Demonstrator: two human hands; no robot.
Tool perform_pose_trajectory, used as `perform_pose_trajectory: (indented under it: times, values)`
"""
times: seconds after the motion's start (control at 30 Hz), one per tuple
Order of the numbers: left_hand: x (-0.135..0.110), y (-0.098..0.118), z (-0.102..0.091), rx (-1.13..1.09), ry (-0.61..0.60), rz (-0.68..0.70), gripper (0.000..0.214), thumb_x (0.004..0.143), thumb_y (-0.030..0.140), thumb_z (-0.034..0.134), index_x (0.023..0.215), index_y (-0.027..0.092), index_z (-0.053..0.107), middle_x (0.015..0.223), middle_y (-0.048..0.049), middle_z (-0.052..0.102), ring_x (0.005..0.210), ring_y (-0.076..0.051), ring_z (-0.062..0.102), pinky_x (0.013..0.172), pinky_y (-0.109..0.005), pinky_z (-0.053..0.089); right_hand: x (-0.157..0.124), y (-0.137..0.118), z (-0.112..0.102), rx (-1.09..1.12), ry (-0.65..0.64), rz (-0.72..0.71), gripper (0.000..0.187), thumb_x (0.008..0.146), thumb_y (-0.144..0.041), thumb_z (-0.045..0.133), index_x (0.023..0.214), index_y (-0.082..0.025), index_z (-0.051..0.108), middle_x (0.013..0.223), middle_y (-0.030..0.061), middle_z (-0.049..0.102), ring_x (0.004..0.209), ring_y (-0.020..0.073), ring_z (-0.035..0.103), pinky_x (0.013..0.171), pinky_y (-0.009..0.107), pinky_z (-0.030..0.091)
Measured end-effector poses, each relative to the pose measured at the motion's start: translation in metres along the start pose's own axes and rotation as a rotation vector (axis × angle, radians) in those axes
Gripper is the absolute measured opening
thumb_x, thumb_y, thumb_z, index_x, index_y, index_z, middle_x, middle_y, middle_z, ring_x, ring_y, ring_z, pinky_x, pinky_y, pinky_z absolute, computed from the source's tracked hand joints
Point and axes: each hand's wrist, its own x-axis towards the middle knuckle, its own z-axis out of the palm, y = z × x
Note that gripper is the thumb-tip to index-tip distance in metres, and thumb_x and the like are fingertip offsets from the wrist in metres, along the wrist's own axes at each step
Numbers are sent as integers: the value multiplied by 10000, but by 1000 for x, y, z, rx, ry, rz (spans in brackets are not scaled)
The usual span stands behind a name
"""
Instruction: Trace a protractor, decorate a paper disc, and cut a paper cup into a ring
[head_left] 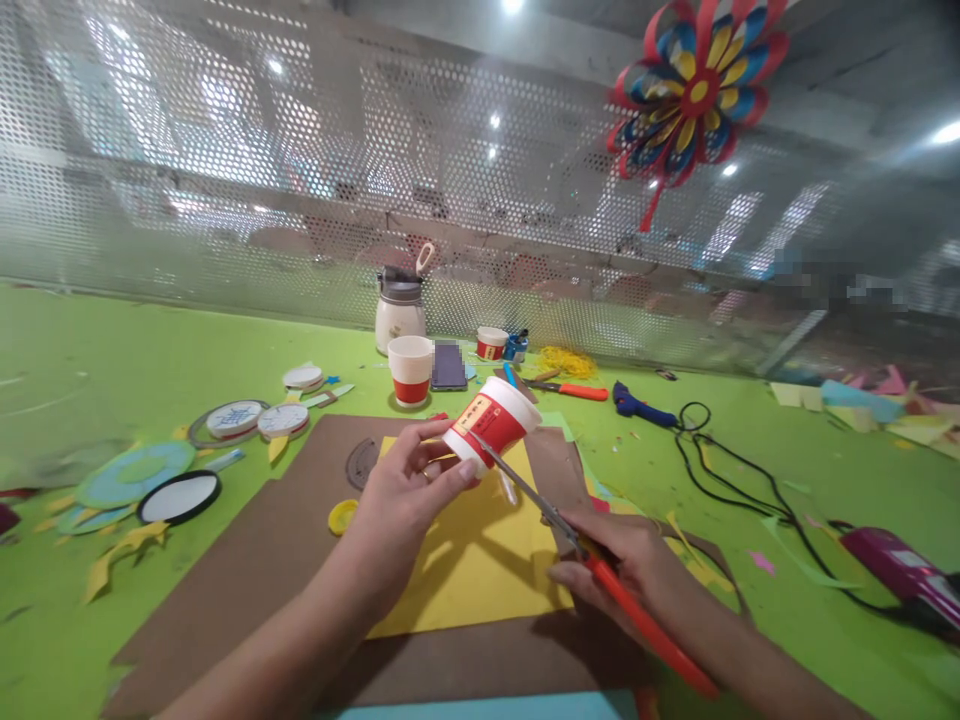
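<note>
My left hand (409,490) grips a red and white paper cup (491,423) by its base, tilted so its white rim points up and right. My right hand (622,562) is closed on orange-handled scissors (600,570); their metal blades reach up-left and touch the cup's red side. Both hands hover over a yellow paper sheet (472,560) that lies on brown card (262,570).
A second red and white cup (411,370), a phone (448,366), a white jug (399,310) and a small cup (491,343) stand behind. Paper discs (236,418) and scraps lie left. A blue glue gun (637,404), black cable (742,490) and a pink tool (896,565) lie right. A paper pinwheel (697,90) hangs above.
</note>
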Motion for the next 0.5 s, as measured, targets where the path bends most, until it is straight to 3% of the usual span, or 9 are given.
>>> perform_pose_trajectory:
  times: [0.13,0.23,0.4,0.5]
  values:
    - [3,1,-4,-108,-32,-4,379,817,413,769,1065,160,633,1109,-99,728,980,-214,661,888,-373,561,0,-2,3,-22,28,17,231,929,-360,617,824,-156,650,633,-35,500,571,115,429,539,226,358]
    - [7,1,-9,-149,7,-42,398,753,335,833,1054,152,648,1030,-84,747,914,-201,676,851,-353,571,1,-3,3,-40,26,27,215,921,-356,626,831,-161,646,673,-23,530,612,128,457,574,230,381]
    - [10,2,-13,-167,2,-92,488,726,283,854,1170,162,691,1240,-106,718,1033,-238,688,874,-333,556,4,-4,-2,-15,-36,71,242,928,-404,617,885,-167,643,721,-12,555,664,148,488,614,244,399]
    - [10,5,-15,-134,-44,-123,410,738,277,841,1120,163,744,1228,-112,730,1046,-256,693,902,-343,545,3,-3,-5,-2,-40,81,220,916,-391,628,936,-175,663,734,-8,562,677,157,498,629,252,407]
